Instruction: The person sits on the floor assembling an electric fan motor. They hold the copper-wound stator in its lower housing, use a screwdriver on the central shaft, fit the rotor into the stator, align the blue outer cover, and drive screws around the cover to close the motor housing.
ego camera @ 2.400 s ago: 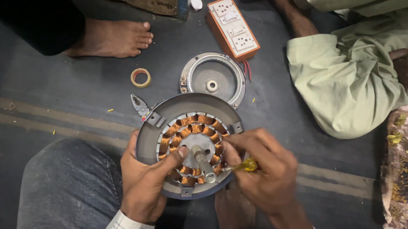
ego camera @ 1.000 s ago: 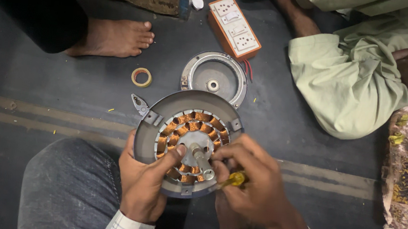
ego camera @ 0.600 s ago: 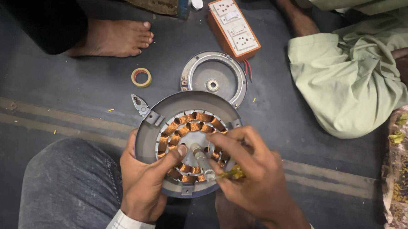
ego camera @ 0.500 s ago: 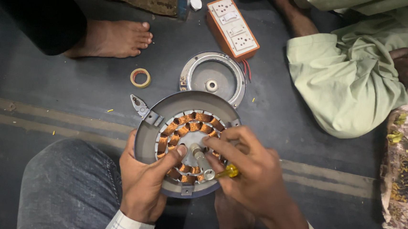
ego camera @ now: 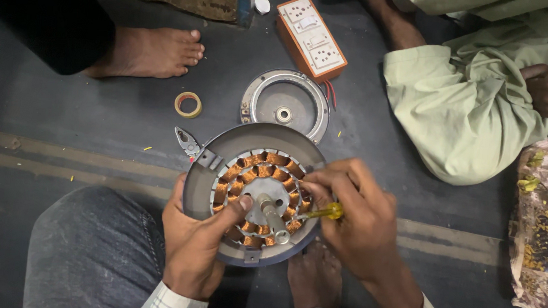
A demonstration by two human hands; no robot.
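Down on the dark, matte floor [ego camera: 64,126], between the person's knees, sits a round grey metal motor [ego camera: 253,194], a shallow dish ringed inside with glossy copper coils [ego camera: 267,160] around a pale hub and a short steel shaft [ego camera: 274,217] that sticks up. The left hand [ego camera: 194,245] cups the motor's near-left rim, fingers curled under and thumb laid over the coils beside the shaft. The right hand [ego camera: 356,214] is closed around a screwdriver [ego camera: 321,212] with a clear yellow handle, its thin tip lying at the coils on the right side. Just beyond the motor lies a smaller round metal cover [ego camera: 285,103], smooth, with a bearing at its centre; an orange switchboard [ego camera: 311,37] with white sockets lies past it. A thin ring of tape [ego camera: 188,104] lies to the left, and small pliers [ego camera: 187,143] touch the motor's far-left edge. A crinkled sheet [ego camera: 545,224] lies at far right.
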